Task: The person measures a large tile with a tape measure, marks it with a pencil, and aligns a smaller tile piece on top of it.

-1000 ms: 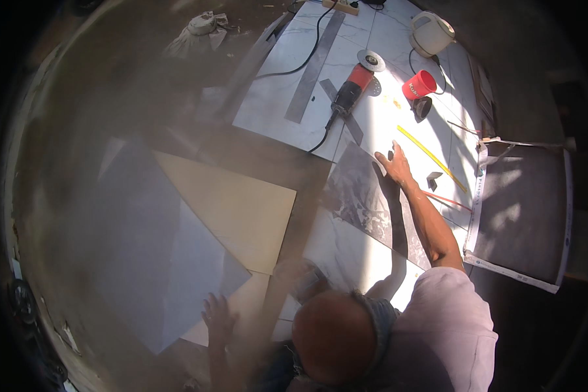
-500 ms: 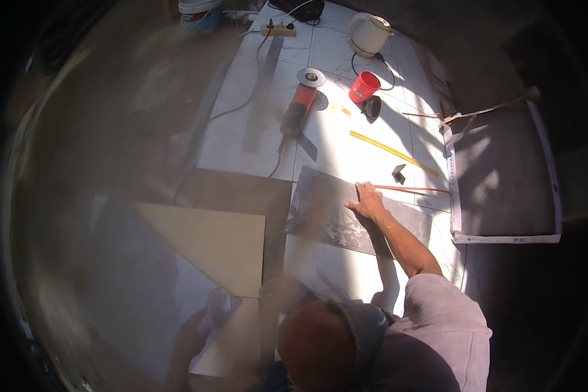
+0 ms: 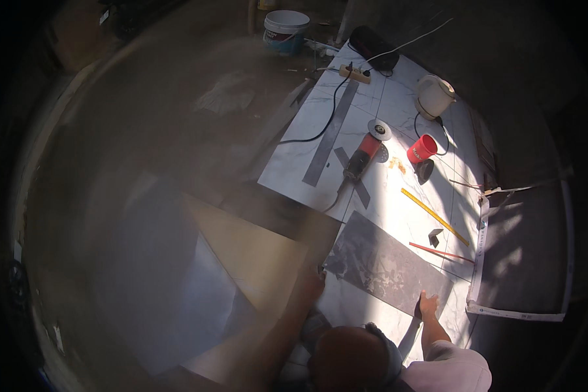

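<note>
Two hands rest at opposite ends of a dark grey slab (image 3: pixel 387 265) that lies flat and slantwise on the white marbled floor tiles (image 3: pixel 398 209), in the head view. The right hand (image 3: pixel 427 305) lies on the slab's near right corner, fingers spread and flat, not clamped on anything. The left hand (image 3: pixel 310 285) is at the slab's left corner, blurred; whether it grips the edge or only touches it cannot be told. Just left of that hand lies a beige tile (image 3: pixel 255 251), overlapping a paler sheet (image 3: pixel 196 294). Beyond the slab, well apart from both hands, lie a yellow rule (image 3: pixel 434 216), a red pencil (image 3: pixel 441 252) and a small dark square (image 3: pixel 435 236). Farther off sit a red-bodied grinder (image 3: pixel 364 153) with its disc, a red cup (image 3: pixel 422 148), a cream kettle (image 3: pixel 433 96), a long grey strip (image 3: pixel 331 132) and a white bucket (image 3: pixel 285 28). At the right edge lies a dark framed panel (image 3: pixel 529 261).
</note>
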